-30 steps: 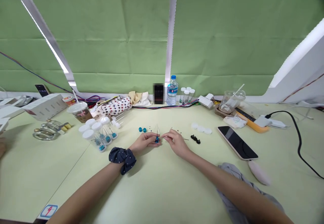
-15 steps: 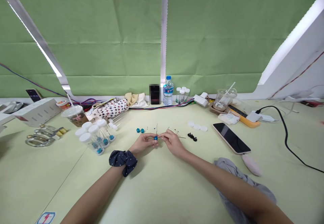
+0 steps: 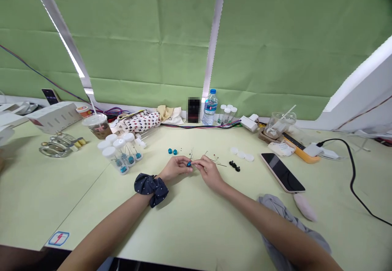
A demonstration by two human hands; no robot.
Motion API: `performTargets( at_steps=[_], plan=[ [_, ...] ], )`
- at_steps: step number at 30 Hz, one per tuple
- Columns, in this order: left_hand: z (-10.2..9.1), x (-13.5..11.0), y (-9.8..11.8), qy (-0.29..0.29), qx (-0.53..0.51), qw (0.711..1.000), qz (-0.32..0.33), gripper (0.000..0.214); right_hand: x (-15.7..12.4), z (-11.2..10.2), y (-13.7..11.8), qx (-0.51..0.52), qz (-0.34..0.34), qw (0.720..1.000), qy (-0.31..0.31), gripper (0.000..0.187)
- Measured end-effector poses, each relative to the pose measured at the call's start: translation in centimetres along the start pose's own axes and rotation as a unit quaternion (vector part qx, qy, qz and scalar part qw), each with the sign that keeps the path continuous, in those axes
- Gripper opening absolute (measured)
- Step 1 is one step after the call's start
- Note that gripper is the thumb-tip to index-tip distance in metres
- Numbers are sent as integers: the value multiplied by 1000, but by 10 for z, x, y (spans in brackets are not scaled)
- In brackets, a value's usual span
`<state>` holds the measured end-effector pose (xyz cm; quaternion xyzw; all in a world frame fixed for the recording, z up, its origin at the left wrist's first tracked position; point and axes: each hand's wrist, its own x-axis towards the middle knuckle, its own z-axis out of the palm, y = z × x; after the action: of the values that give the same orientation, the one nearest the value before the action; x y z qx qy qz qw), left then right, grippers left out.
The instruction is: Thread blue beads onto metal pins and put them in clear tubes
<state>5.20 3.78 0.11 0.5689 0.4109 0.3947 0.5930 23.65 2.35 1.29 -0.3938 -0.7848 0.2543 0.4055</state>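
Observation:
My left hand (image 3: 177, 169), with a dark dotted scrunchie (image 3: 152, 188) at the wrist, pinches a shiny blue bead (image 3: 189, 164) between thumb and fingers. Thin wire-like ends (image 3: 192, 153) stick up from the bead. My right hand (image 3: 210, 174) is closed in a pinch just right of the bead, its fingertips almost touching it; whatever they hold is too small to make out. A thin dark rod (image 3: 222, 165) shows beyond the right hand; I cannot tell whether it is held. Two loose blue beads (image 3: 172, 152) lie behind the left hand.
Several white-capped vials (image 3: 123, 157) with blue pieces stand left. Small black parts (image 3: 234, 166) and white discs (image 3: 241, 154) lie right of my hands. Farther right are a phone (image 3: 282, 173) and grey cloth (image 3: 275, 205). A water bottle (image 3: 210, 108) stands at the back.
The camera view has tilted and shifted, so the table's front edge now shows. Both hands keep nearly the same pose around the blue bead.

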Motion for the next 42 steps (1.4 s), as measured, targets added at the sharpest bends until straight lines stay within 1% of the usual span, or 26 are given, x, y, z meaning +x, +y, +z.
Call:
performTargets(
  at_steps=[7, 15, 21, 27, 35, 42],
  plan=[
    [0, 0, -3, -12, -37, 999, 12, 44, -1, 2, 6, -27, -12, 999, 21, 25],
    [-1, -1, -1, -46, -98, 994, 26, 42, 0, 3, 11, -24, -10, 999, 42, 25],
    [0, -1, -1, -31, -103, 994, 27, 36, 1, 3, 11, -40, -5, 998, 44, 25],
    [0, 0, -3, -26, -90, 995, 21, 34, 1, 3, 11, -47, -17, 998, 44, 25],
    [1, -1, 2, -24, -100, 995, 13, 31, 3, 2, 6, -26, -23, 998, 44, 25],
    [1, -2, 2, -23, -103, 994, 15, 30, 5, 3, 14, -58, -57, 996, 36, 25]
  ],
)
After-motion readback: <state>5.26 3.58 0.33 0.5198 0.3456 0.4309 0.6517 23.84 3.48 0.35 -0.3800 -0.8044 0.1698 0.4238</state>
